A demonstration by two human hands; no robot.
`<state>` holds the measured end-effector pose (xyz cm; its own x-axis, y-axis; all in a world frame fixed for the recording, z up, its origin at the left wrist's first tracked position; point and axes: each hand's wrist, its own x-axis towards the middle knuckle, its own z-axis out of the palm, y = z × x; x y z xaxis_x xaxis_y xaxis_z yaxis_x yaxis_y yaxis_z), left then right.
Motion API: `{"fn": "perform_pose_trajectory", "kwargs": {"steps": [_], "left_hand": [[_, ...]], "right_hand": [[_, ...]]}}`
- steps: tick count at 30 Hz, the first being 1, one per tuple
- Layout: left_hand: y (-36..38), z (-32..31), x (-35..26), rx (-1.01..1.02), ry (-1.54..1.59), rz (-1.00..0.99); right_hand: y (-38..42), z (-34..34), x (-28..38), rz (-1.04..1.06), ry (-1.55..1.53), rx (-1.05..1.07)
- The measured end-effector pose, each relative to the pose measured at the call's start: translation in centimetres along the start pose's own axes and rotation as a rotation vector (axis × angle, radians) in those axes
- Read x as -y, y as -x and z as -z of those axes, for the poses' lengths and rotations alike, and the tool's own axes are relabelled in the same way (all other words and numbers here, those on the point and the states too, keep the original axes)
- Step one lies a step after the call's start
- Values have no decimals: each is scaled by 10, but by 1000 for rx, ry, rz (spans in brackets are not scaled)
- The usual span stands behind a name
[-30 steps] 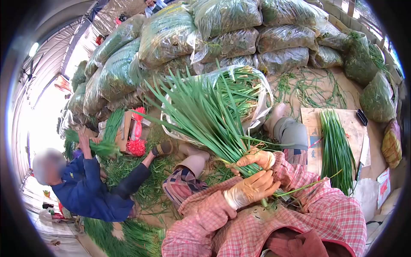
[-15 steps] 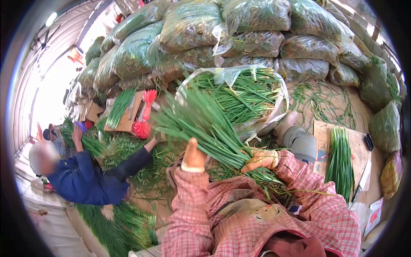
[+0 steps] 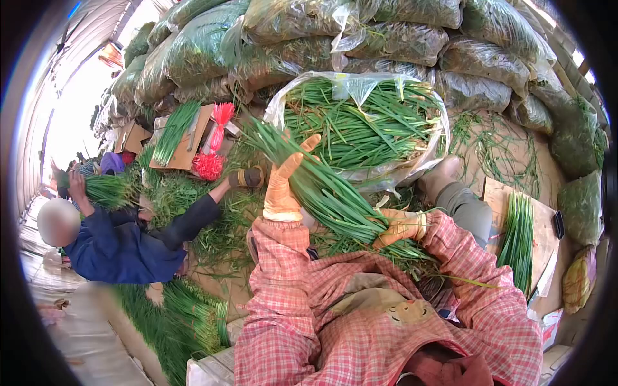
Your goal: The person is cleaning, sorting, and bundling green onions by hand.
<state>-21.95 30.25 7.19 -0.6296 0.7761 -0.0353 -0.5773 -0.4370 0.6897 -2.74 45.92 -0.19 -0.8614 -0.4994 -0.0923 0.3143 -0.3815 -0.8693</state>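
Note:
Slanting across my lap is a bunch of garlic chives (image 3: 335, 196), its long green leaves pointing up and to the left. My right hand (image 3: 400, 228), in an orange work glove, is closed around its lower end. On the leafy side, my left hand (image 3: 286, 186), gloved the same way, has its fingers stretched out and spread, with leaves passing between them; the palm side is partly hidden. Beyond both hands stands a clear plastic bag (image 3: 444, 128) filled with loose chives (image 3: 357, 125).
Stuffed plastic sacks (image 3: 399, 42) are stacked behind the bag. To the right, a chive bundle (image 3: 516, 241) lies on cardboard (image 3: 496, 193). At left, a person in blue (image 3: 125, 251) sits handling chives, near red ties (image 3: 208, 166) and another bundle (image 3: 175, 132). More chives (image 3: 193, 321) lie lower left.
My left hand has gone from a raised thumb beside the leaves to spread fingers around them. The leaf tips are drawn closer together. The view has shifted slightly.

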Motion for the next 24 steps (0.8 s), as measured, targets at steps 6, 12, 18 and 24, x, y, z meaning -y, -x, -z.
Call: {"fn": "perform_pose_trajectory", "kwargs": {"steps": [6, 12, 18, 24], "left_hand": [[12, -13, -17, 131, -191, -22], [24, -51, -23, 299, -337, -122], [45, -98, -20, 346, -253, -130], [66, -138, 21, 244, -501, -329]], "right_hand": [[2, 20, -29, 66, -48, 81], [15, 5, -2, 172, 229, 38], [22, 6, -2, 344, 307, -28], [90, 35, -22, 414, 524, -513]]}}
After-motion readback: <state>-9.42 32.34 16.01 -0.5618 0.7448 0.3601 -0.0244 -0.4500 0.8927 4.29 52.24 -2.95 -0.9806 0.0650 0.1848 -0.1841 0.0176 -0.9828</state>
